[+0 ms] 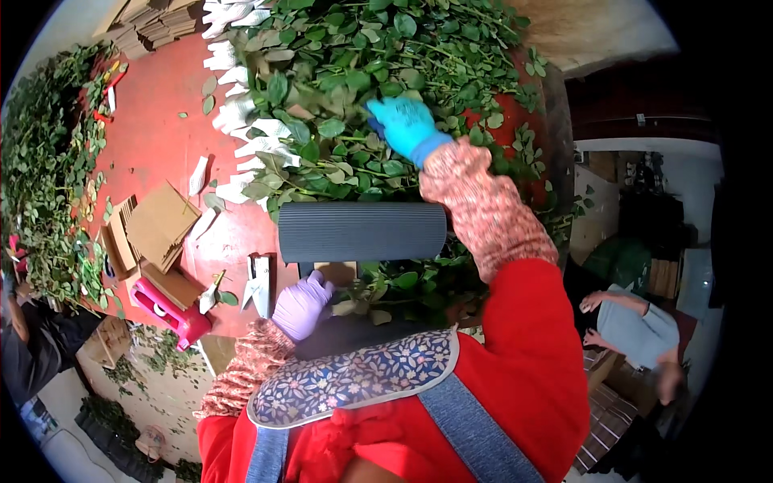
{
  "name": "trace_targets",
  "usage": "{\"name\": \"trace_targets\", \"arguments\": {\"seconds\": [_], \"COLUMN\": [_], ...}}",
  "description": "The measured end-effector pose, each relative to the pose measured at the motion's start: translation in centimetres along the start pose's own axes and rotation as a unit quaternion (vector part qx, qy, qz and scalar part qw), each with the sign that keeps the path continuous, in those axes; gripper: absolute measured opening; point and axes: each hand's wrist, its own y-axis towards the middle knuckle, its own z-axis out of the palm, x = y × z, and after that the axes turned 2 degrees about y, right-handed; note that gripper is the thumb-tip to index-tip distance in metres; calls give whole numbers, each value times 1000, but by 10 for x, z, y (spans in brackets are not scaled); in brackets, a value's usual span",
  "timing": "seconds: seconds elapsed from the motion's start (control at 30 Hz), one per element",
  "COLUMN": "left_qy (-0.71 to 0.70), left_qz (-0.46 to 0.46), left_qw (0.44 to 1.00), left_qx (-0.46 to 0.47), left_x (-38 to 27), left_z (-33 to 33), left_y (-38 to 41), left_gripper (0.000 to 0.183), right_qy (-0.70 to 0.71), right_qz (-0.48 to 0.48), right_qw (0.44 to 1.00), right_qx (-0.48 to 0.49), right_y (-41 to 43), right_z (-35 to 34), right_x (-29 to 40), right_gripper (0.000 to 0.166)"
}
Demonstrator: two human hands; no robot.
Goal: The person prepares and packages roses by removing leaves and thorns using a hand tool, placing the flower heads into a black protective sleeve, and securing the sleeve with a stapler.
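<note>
My right hand [406, 127], in a blue work glove, lies on the heap of leafy rose stems [362, 60]; its fingers are curled among the stems, and their grip is hidden. At the heap's left end, white mesh sleeves [263, 148] cover the flower heads. My left hand [305, 305], in a thin lilac glove, is at the lower left of a dark ribbed pad [362, 232], close to a piece of brown cardboard [338, 273]. What its fingers touch is unclear. More leafy stems lie below the pad.
On the red table [157, 121] are cardboard sheets [162, 226], a pink tool [172, 314], a white-and-grey box [261, 287] and loose sleeved flowers. More foliage [42, 175] covers the far left. One person [640, 332] is at the right, and another [36, 344] at the left edge.
</note>
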Motion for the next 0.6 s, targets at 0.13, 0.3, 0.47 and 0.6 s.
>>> {"name": "trace_targets", "arguments": {"seconds": [0.13,0.3,0.47,0.6], "left_qy": [-10,-21,-26,-10], "left_qz": [9,7,6,12], "left_qw": [1000,1000,1000,1000], "left_qx": [-2,-3,4,-4], "left_x": [-2,-5,-23,-20], "left_z": [0,-1,-3,0], "left_y": [-2,-5,-8,-12], "left_gripper": [39,40,44,47], "right_qy": [49,47,142,22], "right_qz": [37,-35,-22,-17], "right_qw": [991,927,936,956], "right_qx": [-121,-371,-322,-293], "right_y": [-39,-67,-106,-115], "right_z": [-37,-130,-139,-118], "right_x": [-17,-48,-25,-21], "right_gripper": [13,22,22,25]}}
